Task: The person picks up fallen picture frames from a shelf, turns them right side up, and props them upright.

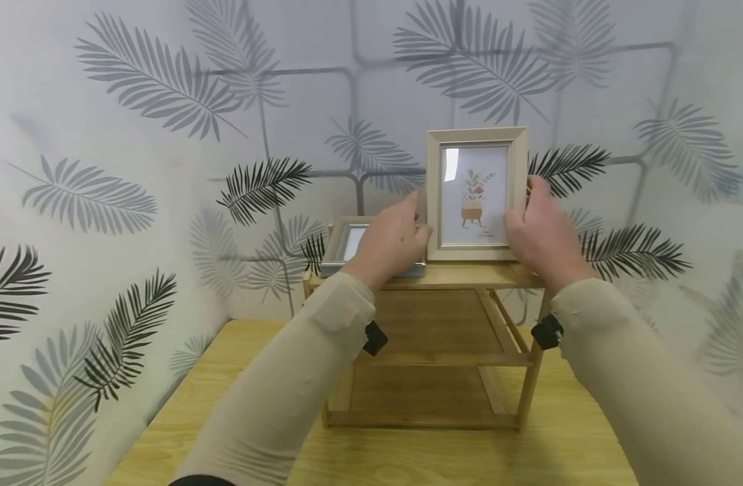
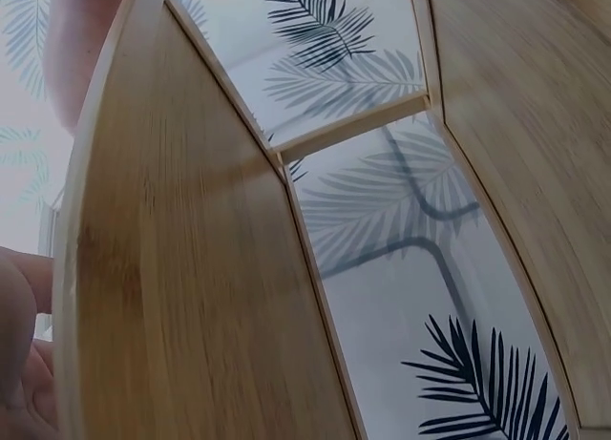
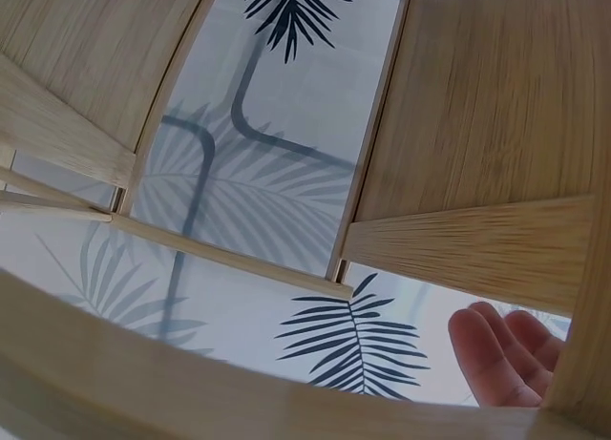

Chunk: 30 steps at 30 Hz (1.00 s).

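An upright cream picture frame (image 1: 518, 202) with a drawing of a potted plant stands at the right part of the wooden rack's top shelf (image 1: 468, 275). My right hand (image 1: 544, 226) grips its right edge, thumb in front and fingers passing behind. Beside the frame's left edge is my left hand (image 1: 392, 239), thumb and index finger parted, the thumb tip at the edge. A second picture frame (image 1: 341, 244) lies flat on the left part of the shelf, partly covered by my left hand. Both wrist views look up at the rack's underside, with fingers (image 3: 501, 354) beyond a shelf edge.
Below the top, the rack has a middle shelf (image 1: 432, 324) and a lower shelf (image 1: 420, 391). It stands on a light wooden table (image 1: 432, 459). Close behind is a wall (image 1: 322, 108) covered in feather-patterned paper, which also runs along the left side.
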Each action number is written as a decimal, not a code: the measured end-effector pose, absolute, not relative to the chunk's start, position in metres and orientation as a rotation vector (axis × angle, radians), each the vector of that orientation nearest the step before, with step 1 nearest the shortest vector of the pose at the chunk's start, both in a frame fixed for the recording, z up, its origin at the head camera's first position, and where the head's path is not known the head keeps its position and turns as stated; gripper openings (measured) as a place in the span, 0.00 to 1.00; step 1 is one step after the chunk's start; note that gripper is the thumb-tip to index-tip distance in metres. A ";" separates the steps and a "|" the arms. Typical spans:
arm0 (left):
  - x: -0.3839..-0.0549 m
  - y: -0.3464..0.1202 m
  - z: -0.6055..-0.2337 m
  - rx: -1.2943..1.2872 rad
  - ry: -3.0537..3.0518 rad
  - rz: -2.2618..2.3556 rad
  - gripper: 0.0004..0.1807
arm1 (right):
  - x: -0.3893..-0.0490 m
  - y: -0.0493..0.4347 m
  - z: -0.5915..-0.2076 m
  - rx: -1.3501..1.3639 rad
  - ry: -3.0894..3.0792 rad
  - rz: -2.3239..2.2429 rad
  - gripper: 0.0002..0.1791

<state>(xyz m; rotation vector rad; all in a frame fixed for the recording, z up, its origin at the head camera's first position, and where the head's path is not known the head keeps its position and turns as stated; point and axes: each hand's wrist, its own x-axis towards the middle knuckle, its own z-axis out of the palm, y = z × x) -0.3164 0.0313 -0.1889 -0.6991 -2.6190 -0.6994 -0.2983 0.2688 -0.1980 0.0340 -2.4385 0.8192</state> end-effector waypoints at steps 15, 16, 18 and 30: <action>-0.303 0.008 -0.188 -0.743 -2.579 -0.637 0.34 | -0.290 0.272 -0.195 0.122 -2.229 0.759 0.38; -0.302 0.005 -0.188 -0.742 -2.578 -0.637 0.34 | -0.288 0.271 -0.194 0.138 -2.212 0.742 0.37; -0.301 0.000 -0.189 -0.736 -2.574 -0.623 0.34 | -0.285 0.267 -0.192 0.175 -2.180 0.700 0.36; -0.297 -0.032 -0.189 -0.687 -2.611 -0.560 0.32 | -0.271 0.217 -0.194 0.386 -2.225 0.594 0.27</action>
